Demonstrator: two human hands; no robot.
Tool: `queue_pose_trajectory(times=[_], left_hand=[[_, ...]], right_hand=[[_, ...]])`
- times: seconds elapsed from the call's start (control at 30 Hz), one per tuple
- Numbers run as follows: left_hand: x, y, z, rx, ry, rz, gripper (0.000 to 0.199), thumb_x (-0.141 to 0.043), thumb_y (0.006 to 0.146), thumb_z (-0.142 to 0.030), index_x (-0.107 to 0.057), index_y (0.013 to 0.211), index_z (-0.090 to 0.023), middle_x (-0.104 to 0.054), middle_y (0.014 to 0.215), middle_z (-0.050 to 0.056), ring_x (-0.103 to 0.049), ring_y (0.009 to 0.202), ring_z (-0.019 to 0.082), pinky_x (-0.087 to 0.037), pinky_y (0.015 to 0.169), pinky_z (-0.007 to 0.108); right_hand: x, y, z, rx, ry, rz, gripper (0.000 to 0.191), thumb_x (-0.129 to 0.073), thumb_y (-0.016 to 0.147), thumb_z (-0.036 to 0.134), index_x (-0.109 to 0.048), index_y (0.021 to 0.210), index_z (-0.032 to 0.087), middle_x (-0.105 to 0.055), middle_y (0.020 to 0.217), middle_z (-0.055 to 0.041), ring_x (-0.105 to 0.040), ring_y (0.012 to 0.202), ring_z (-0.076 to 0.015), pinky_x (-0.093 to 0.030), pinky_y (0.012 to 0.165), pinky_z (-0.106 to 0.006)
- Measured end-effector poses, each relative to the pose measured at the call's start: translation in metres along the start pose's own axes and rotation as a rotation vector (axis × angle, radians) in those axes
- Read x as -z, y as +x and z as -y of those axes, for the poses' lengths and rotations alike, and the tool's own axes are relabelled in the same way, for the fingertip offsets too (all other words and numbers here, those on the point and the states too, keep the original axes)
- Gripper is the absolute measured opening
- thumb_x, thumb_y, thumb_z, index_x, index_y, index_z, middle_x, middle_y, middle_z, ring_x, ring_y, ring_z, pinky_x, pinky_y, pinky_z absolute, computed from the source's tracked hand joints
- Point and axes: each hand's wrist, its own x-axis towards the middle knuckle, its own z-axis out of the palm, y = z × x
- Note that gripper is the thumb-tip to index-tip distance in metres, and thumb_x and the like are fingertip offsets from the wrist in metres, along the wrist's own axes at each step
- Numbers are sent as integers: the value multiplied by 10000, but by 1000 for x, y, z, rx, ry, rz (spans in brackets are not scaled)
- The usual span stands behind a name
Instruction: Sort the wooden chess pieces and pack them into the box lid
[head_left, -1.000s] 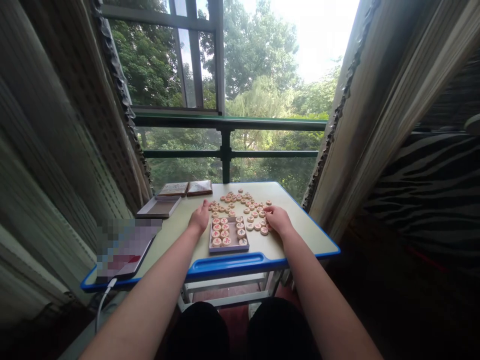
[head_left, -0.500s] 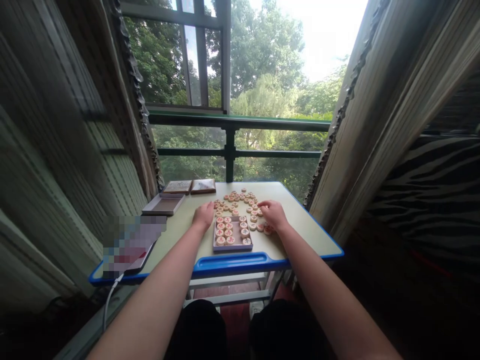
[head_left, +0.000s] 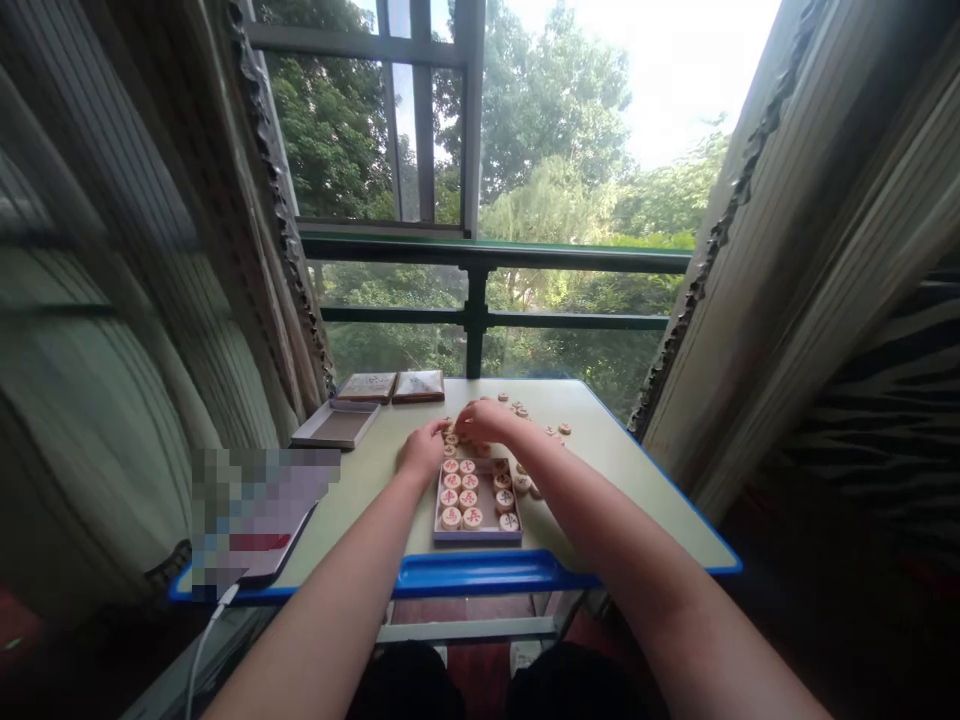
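Note:
Round wooden Chinese chess pieces (head_left: 469, 497) with red characters stand in two columns along the left of a shallow lilac box (head_left: 486, 510). A column of pieces with dark characters (head_left: 505, 500) lines its right side, with a bare strip between. Just beyond the box's far left corner, my left hand (head_left: 423, 448) is closed with its fingertips at a Chinese chess piece (head_left: 448, 424). My right hand (head_left: 482, 420) reaches across beside it, fingers bent down over loose pieces; what they hold is hidden. My right forearm covers part of the loose pieces.
More loose pieces (head_left: 520, 410) lie on the pale blue-edged table (head_left: 630, 500). At the left are an open box lid (head_left: 341, 425), two flat box-like items (head_left: 418, 386) and a blurred-out device (head_left: 262, 520) with a white cable (head_left: 201, 640). A window railing (head_left: 475, 300) stands behind.
My right hand has moved left from the right-hand loose pieces to beside my left hand. The view has shifted slightly; the pieces in the box look the same.

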Motion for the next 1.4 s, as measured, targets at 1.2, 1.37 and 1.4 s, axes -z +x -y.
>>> queue_pose_trajectory(times=[1.2, 1.37, 1.4], left_hand=[[6, 4, -10, 17, -98, -110, 395, -428, 602, 20, -677, 848, -161, -689, 933, 52, -601, 873, 156, -462, 765, 254], [6, 2, -11, 18, -110, -122, 368, -430, 608, -9, -687, 827, -155, -697, 895, 54, -607, 858, 167, -461, 780, 275], [7, 2, -12, 15, -114, -124, 368, -427, 608, -11, -687, 827, -152, -698, 883, 53, -609, 851, 165, -461, 774, 271]], right_hand=[[-16, 9, -6, -76, -28, 113, 279, -594, 716, 352, -683, 963, 260, -673, 931, -49, -592, 761, -172, -424, 634, -237], [-15, 3, -4, -40, -18, 102, 291, -572, 740, 319, -657, 1012, 259, -681, 932, -32, -579, 841, -185, -421, 663, -242], [-14, 2, -4, -31, -14, 98, 306, -569, 743, 310, -645, 1035, 258, -679, 952, -31, -572, 870, -190, -422, 671, -243]])
